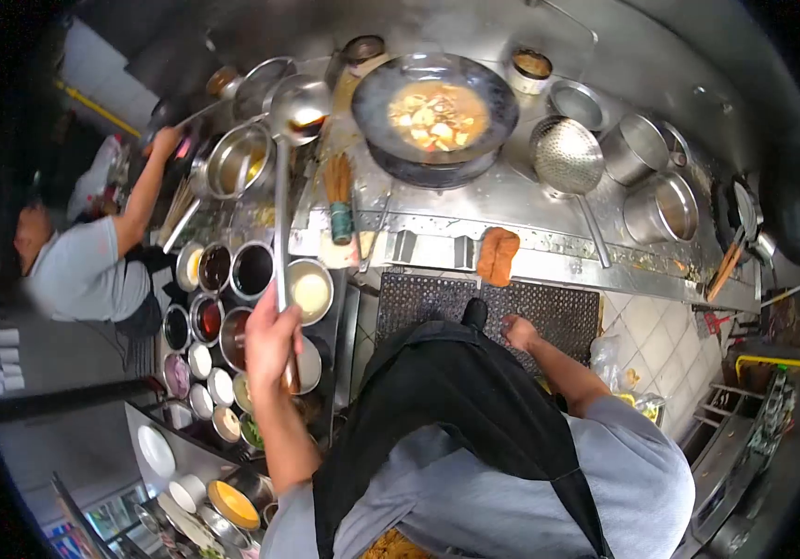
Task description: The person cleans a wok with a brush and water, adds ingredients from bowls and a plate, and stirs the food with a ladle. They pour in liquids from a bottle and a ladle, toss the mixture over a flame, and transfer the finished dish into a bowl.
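Note:
My left hand (271, 343) is closed around the long handle of a metal ladle (282, 210). The ladle's bowl, at the upper left, holds a little dark liquid and hangs over the stove by a metal pot (239, 160). Bowls of sauces and seasonings lie under and around this hand, among them a pale yellow one (309, 290). My right hand (517, 333) hangs low beside my apron, fingers curled, with nothing visible in it. A black wok (368, 116) sits on the burner ahead, with chunky food (437, 115) in brownish liquid.
A perforated strainer (566, 156) rests right of the wok, near metal pots (661, 209). A folded brown cloth (498, 256) lies on the counter's front edge. A bamboo brush (339, 200) stands left of the wok. Another person (92, 270) works at the far left.

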`<state>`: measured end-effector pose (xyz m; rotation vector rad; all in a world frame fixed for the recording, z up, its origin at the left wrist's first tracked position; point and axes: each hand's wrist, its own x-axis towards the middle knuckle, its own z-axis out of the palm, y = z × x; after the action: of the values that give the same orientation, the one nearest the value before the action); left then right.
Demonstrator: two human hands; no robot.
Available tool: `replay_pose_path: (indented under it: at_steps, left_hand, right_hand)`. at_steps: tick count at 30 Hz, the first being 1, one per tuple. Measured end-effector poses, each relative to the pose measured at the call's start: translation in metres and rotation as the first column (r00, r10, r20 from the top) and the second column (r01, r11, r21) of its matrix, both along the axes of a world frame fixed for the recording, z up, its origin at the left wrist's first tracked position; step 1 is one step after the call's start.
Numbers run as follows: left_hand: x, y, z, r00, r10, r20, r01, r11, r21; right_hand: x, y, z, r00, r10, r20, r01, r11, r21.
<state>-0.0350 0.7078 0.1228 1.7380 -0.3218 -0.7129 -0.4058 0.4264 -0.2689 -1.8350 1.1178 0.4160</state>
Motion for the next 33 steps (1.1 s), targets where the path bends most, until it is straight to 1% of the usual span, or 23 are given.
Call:
replay_pose_path:
  at_steps: [4, 7, 9, 10, 12, 13, 14, 15, 16, 17, 18, 19, 20, 22, 23, 24, 25, 26, 28, 30, 31, 32, 33]
  left_hand:
    - [0.023, -0.128, -0.045, 0.962, -0.242, 0.129, 0.228, 0.967, 0.113]
    - [0.045, -0.203, -0.079, 0.936, -0.308, 0.173, 0.261, 0.933, 0.249]
    - [0.073, -0.241, -0.124, 0.872, -0.368, 0.322, 0.258, 0.906, 0.336]
    - [0.083, -0.252, -0.146, 0.87, -0.375, 0.32, 0.264, 0.902, 0.341]
    - [0.096, -0.271, -0.177, 0.437, -0.443, 0.783, 0.027, 0.876, 0.481]
    - [0.084, -0.275, -0.168, 0.42, -0.454, 0.786, -0.004, 0.865, 0.502]
    - [0.068, -0.28, -0.155, 0.416, -0.459, 0.785, -0.001, 0.863, 0.505]
    - [0.05, -0.284, -0.14, 0.682, -0.449, 0.577, 0.105, 0.841, 0.53]
    - [0.04, -0.285, -0.132, 0.862, -0.412, 0.295, 0.215, 0.825, 0.523]
    - [0.036, -0.282, -0.131, 0.858, -0.423, 0.291, 0.222, 0.816, 0.533]
    - [0.032, -0.277, -0.131, 0.959, -0.278, -0.054, 0.281, 0.907, 0.313]
    - [0.03, -0.275, -0.131, 0.89, -0.173, -0.422, 0.227, 0.971, 0.081]
    - [0.033, -0.276, -0.131, 0.889, -0.178, -0.422, 0.234, 0.969, 0.083]
    - [0.046, -0.28, -0.131, 0.913, -0.372, -0.167, 0.399, 0.901, 0.17]
    - [0.052, -0.283, -0.137, 0.907, -0.411, 0.092, 0.355, 0.863, 0.36]
    - [0.065, -0.286, -0.146, 0.904, -0.419, 0.089, 0.362, 0.859, 0.363]
    - [0.08, -0.291, -0.154, 0.759, -0.491, 0.427, 0.252, 0.827, 0.503]
    - [0.093, -0.294, -0.163, 0.489, -0.546, 0.68, 0.095, 0.808, 0.581]
    - [0.098, -0.299, -0.155, 0.478, -0.57, 0.669, 0.013, 0.766, 0.643]
    - [0.114, -0.298, -0.163, 0.789, -0.5, 0.358, 0.274, 0.807, 0.524]
    - [0.117, -0.294, -0.169, 0.828, -0.526, 0.196, 0.407, 0.803, 0.436]
    - [0.119, -0.285, -0.174, 0.828, -0.528, 0.189, 0.413, 0.802, 0.431]
    - [0.109, -0.279, -0.161, 0.9, -0.385, -0.205, 0.425, 0.878, 0.22]
  right_hand:
    - [-0.056, -0.027, -0.028, 0.994, -0.103, 0.032, 0.104, 0.994, -0.018]
    - [-0.117, -0.037, -0.058, 0.983, -0.184, -0.001, 0.184, 0.983, 0.012]
    - [-0.145, -0.036, -0.034, 0.857, -0.504, -0.106, 0.514, 0.831, 0.214]
    - [-0.181, -0.036, -0.079, 0.935, -0.323, -0.147, 0.347, 0.921, 0.177]
    - [-0.25, -0.037, -0.162, 0.974, 0.057, -0.221, -0.037, 0.995, 0.095]
    - [-0.246, -0.037, -0.127, 0.943, 0.262, -0.204, -0.275, 0.961, -0.038]
    - [-0.241, -0.037, -0.087, 0.861, 0.447, -0.241, -0.497, 0.841, -0.214]
    - [-0.239, -0.036, -0.054, 0.765, 0.565, -0.311, -0.644, 0.659, -0.388]
    - [-0.235, -0.04, -0.048, 0.77, 0.56, -0.304, -0.638, 0.668, -0.384]
    - [-0.227, -0.041, -0.038, 0.879, 0.411, -0.241, -0.45, 0.882, -0.14]
    - [-0.223, -0.044, -0.035, 0.946, 0.23, -0.23, -0.205, 0.97, 0.128]
    - [-0.192, -0.05, 0.013, 0.892, -0.188, -0.412, 0.342, 0.876, 0.34]
    - [-0.205, -0.044, -0.03, 0.926, -0.216, -0.31, 0.301, 0.918, 0.26]
    - [-0.231, -0.03, -0.117, 0.972, -0.21, -0.108, 0.217, 0.974, 0.058]
    - [-0.222, -0.029, -0.13, 0.97, -0.218, -0.111, 0.226, 0.972, 0.06]
    - [-0.208, -0.032, -0.138, 0.921, -0.389, -0.031, 0.39, 0.917, 0.082]
    - [-0.195, -0.033, -0.139, 0.836, -0.547, 0.044, 0.54, 0.834, 0.114]
    - [-0.184, -0.032, -0.138, 0.833, -0.552, 0.04, 0.545, 0.831, 0.111]
    - [-0.153, -0.03, -0.118, 0.849, -0.529, 0.005, 0.527, 0.846, 0.086]
    - [-0.128, -0.029, -0.091, 0.813, -0.582, -0.021, 0.582, 0.81, 0.076]
    - [-0.123, -0.023, -0.096, 0.835, -0.548, 0.059, 0.547, 0.837, 0.034]
    - [-0.119, -0.015, -0.102, 0.852, -0.506, 0.133, 0.512, 0.859, -0.009]
    - [-0.107, -0.012, -0.08, 0.763, -0.638, 0.109, 0.623, 0.769, 0.14]
